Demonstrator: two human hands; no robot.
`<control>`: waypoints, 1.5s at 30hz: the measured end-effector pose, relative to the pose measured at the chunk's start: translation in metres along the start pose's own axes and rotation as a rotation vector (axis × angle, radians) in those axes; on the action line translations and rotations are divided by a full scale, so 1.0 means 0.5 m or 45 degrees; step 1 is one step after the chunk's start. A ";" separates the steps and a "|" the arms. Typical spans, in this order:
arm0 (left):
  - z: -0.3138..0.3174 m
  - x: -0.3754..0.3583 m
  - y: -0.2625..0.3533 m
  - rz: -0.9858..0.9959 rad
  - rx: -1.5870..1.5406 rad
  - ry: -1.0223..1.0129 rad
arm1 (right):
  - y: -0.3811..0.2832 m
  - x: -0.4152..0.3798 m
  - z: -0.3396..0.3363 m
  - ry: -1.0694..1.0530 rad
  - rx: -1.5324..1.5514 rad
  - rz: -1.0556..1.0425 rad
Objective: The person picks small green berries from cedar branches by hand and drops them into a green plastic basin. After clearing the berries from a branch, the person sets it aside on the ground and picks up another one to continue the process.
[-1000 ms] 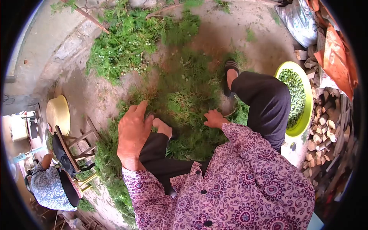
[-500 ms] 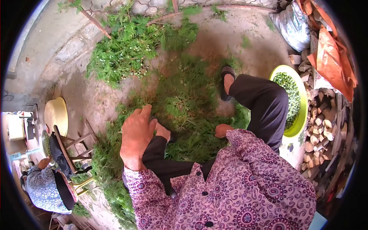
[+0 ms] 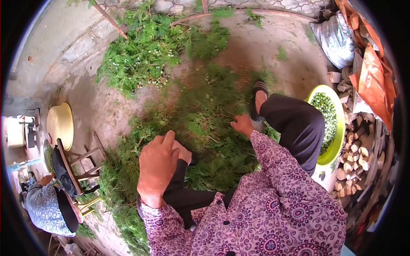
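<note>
My left hand (image 3: 157, 165) is raised in front of my left leg, back toward the camera, with its fingers bent and close together. Whatever it may hold is hidden. My right hand (image 3: 243, 125) reaches over the green branches (image 3: 209, 121) between my feet, its thumb and fingers a little apart and nothing visible held in them. More leafy branches with small pale fruits (image 3: 143, 55) lie in a heap farther forward. At my right knee, a yellow-green basin (image 3: 340, 128) holds many small green fruits (image 3: 325, 121).
Firewood (image 3: 356, 149) is stacked at the right, below an orange sheet (image 3: 373, 83) and near a pale sack (image 3: 335, 38). To the left are a yellow basin (image 3: 61, 123), a wooden chair (image 3: 87, 164) and another person (image 3: 48, 205), seated.
My right hand has moved forward from near my lap to over the branches, and its fingers have opened. My left hand is slightly lower in view. The camera view has shifted a little.
</note>
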State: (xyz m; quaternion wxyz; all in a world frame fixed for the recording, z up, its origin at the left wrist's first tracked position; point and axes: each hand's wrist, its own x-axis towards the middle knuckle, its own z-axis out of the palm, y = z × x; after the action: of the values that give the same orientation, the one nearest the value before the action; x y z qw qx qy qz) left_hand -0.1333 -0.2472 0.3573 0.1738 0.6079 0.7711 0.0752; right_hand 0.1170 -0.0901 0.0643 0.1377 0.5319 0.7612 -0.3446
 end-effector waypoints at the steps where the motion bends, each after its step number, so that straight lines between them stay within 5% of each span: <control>1: -0.001 0.004 0.001 0.025 -0.018 0.011 | -0.008 0.008 -0.004 -0.043 -0.012 0.015; 11: -0.002 0.012 0.010 0.097 0.016 0.072 | -0.030 0.018 -0.051 -0.135 0.095 0.039; 13: 0.001 0.012 0.012 0.105 0.000 0.080 | -0.038 0.014 -0.086 -0.048 0.120 -0.273; 20: 0.011 0.037 0.030 0.117 0.064 0.039 | -0.171 -0.062 -0.282 0.202 0.235 -0.676; 26: 0.006 0.078 0.064 0.368 -0.062 0.133 | -0.281 -0.177 -0.449 0.038 0.232 -0.891; 34: 0.026 0.127 0.096 0.268 -0.157 0.135 | -0.357 -0.230 -0.496 -0.397 0.947 -1.056; 38: 0.019 0.156 0.095 0.062 -0.211 0.164 | -0.359 -0.206 -0.511 -0.453 1.164 -1.126; 40: 0.000 0.162 0.100 0.025 -0.275 0.137 | -0.357 -0.206 -0.510 -0.364 1.628 -1.092; 44: -0.026 0.177 0.054 0.018 -0.729 0.279 | -0.319 -0.201 -0.538 -0.241 1.772 -0.925; 45: -0.042 0.175 0.056 -0.070 -1.097 0.325 | -0.308 -0.201 -0.545 -0.209 1.776 -0.856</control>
State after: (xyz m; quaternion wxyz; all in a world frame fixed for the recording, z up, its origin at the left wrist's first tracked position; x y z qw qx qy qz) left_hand -0.1328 -0.1540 0.3707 0.3164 0.4452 0.7006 0.4592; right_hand 0.0604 -0.0095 0.3777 -0.2848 0.2089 0.4762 -0.8053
